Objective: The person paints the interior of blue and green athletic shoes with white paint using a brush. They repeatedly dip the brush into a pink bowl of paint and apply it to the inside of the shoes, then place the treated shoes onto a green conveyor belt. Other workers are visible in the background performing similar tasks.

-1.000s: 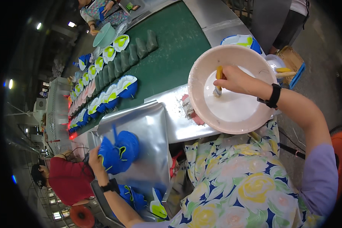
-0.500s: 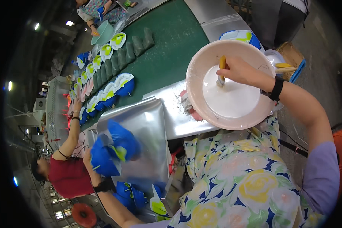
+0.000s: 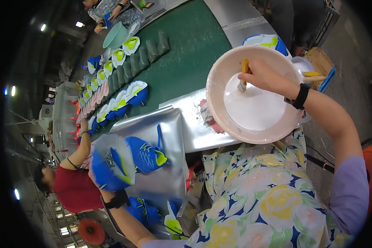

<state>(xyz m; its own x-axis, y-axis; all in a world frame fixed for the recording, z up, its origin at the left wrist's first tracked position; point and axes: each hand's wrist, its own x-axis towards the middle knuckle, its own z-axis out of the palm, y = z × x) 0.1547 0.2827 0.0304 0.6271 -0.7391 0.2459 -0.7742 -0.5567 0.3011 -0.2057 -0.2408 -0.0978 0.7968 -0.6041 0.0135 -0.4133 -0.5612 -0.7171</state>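
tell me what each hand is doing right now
left hand: closed on blue fabric shoe upper
right hand: closed on yellow-handled brush in pale round bowl

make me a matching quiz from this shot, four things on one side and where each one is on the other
Things:
1. brush
2. blue shoe
3. teal tub
4. shoe soles

Places:
A. far end of the belt
B. in the left hand
C. in rows on the green belt
D. in the right hand, over the white bowl

Pairs: 1-D, 2-B, 3-A, 4-C
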